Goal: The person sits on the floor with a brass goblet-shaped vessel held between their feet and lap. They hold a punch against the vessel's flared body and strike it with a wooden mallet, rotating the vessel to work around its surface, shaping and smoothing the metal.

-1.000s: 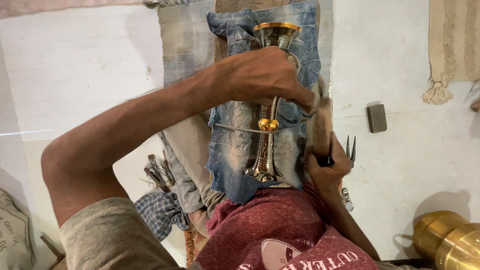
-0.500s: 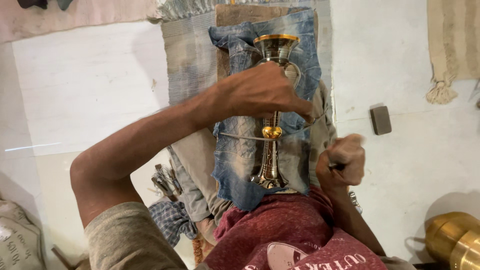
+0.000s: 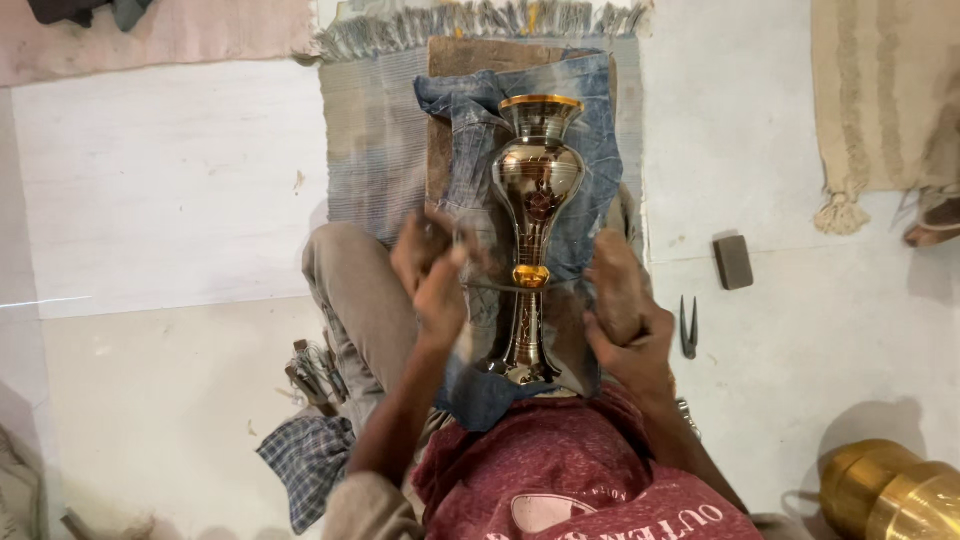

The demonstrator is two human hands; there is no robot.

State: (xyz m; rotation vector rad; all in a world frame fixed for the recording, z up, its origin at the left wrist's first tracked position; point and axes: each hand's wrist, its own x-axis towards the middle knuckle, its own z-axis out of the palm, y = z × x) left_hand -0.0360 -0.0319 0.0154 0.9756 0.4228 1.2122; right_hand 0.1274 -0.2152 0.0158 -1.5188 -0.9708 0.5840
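Where pale floor [image 3: 170, 180] spreads, denim cloth [image 3: 590, 130] pads the brass vase [image 3: 537, 180].

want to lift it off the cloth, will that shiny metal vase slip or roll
The vase looks polished, so probably slippery. Its round body and narrow neck suggest it would roll lying on the denim cloth. Being metal, it is likely stiff and fairly heavy.

Pale stone floor [image 3: 170, 180] with fringed woven rugs [image 3: 880, 100] about.

Your brass vase [image 3: 533, 225] lies lengthwise on the denim cloth [image 3: 590, 120] — flared mouth away from you, foot toward you — polished, dark-engraved, a gold band at its neck.
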